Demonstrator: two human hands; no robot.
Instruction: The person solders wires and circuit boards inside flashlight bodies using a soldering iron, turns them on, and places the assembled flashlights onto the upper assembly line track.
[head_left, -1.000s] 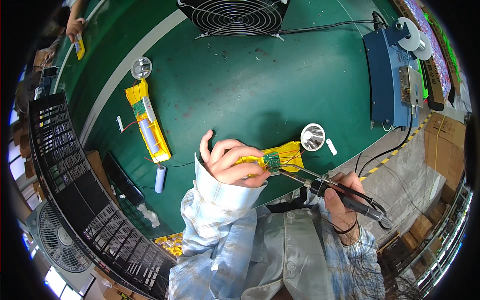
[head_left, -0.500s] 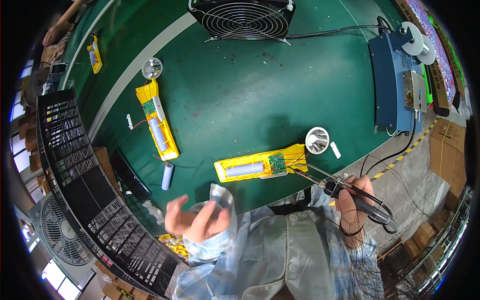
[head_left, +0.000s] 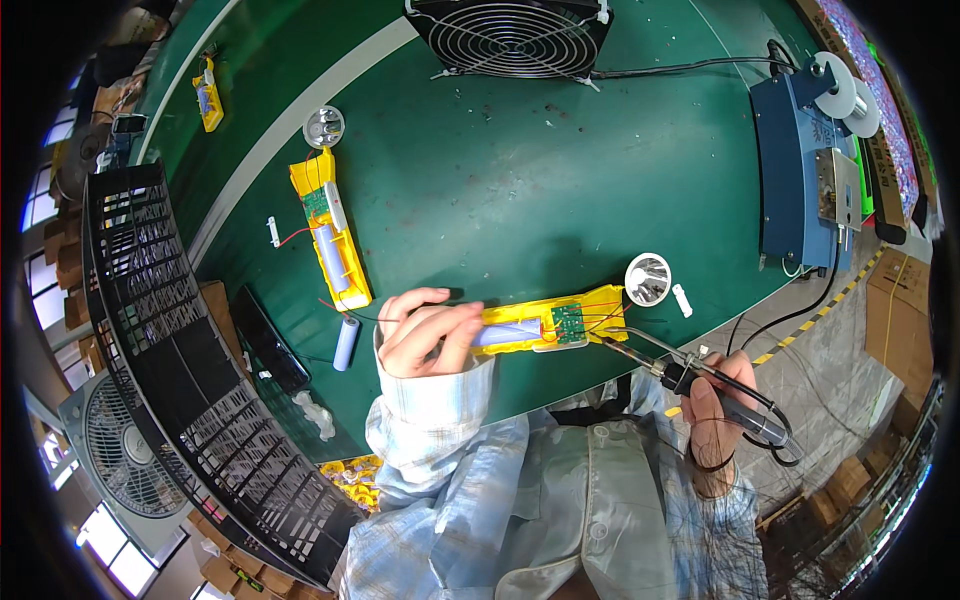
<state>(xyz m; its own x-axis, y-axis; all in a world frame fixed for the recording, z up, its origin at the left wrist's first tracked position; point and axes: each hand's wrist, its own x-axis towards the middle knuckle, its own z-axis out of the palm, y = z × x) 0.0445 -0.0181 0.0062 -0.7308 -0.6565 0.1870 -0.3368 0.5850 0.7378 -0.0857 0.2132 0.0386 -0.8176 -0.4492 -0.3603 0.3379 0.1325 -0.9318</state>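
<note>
My right hand [head_left: 722, 400] is closed round the black handle of a soldering iron [head_left: 752, 420] with a metal solder feed tube. Its tip reaches the yellow flashlight housing [head_left: 602, 298] beside the green circuit board [head_left: 568, 324]. A lilac battery cell [head_left: 510, 332] lies in that housing, and thin wires run from the board toward a round silver reflector [head_left: 648, 279]. My left hand [head_left: 428, 335] is closed over the housing's left end, thumb and fingertips together there, hiding that end. A small white part [head_left: 682, 300] lies right of the reflector.
At left lies a second yellow housing [head_left: 350, 285] with its reflector [head_left: 324, 127], near a loose cell [head_left: 346, 344]. A black fan [head_left: 512, 40] stands at the back, a blue solder feeder [head_left: 800, 170] at right. A black rack [head_left: 180, 380] borders the left side.
My left hand has moved from the table's front edge, up and right, onto the left end of the near housing. The right hand still holds the soldering iron there; the whole view has shifted slightly.
</note>
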